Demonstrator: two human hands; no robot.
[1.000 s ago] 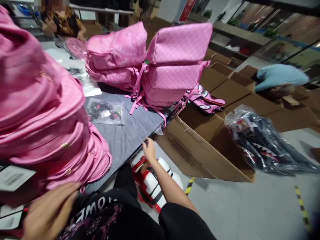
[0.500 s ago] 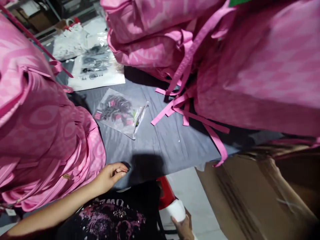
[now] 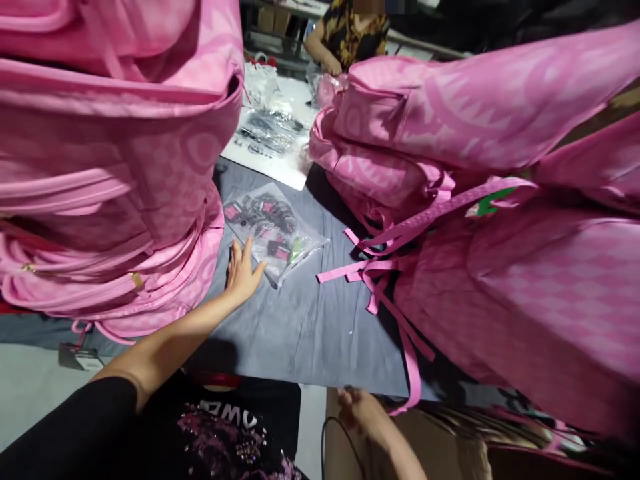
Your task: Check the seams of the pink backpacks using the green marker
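Note:
My left hand [image 3: 243, 272] reaches over the table with its fingers spread, at the near left edge of a clear plastic bag [image 3: 305, 250]. Black and pink pieces and a bit of green show through the plastic. Whether the fingertips touch the bag I cannot tell. My right hand [image 3: 361, 412] is low at the table's front edge, its fingers curled in and slightly blurred. What they hold, if anything, is hidden.
Pink backpacks are piled at the left [image 3: 165, 153] and the right [image 3: 540, 267], straps [image 3: 413, 360] trailing over the grey tabletop [image 3: 300, 333]. Behind lie white plastic packaging [image 3: 290, 170] and a co-worker's hand [image 3: 331, 63] at a pink bundle. A cardboard box [image 3: 440, 440] stands below.
My left hand has moved forward to the plastic bag and its fingers have spread. My right hand has risen to the table edge; the white object seen in it earlier no longer shows.

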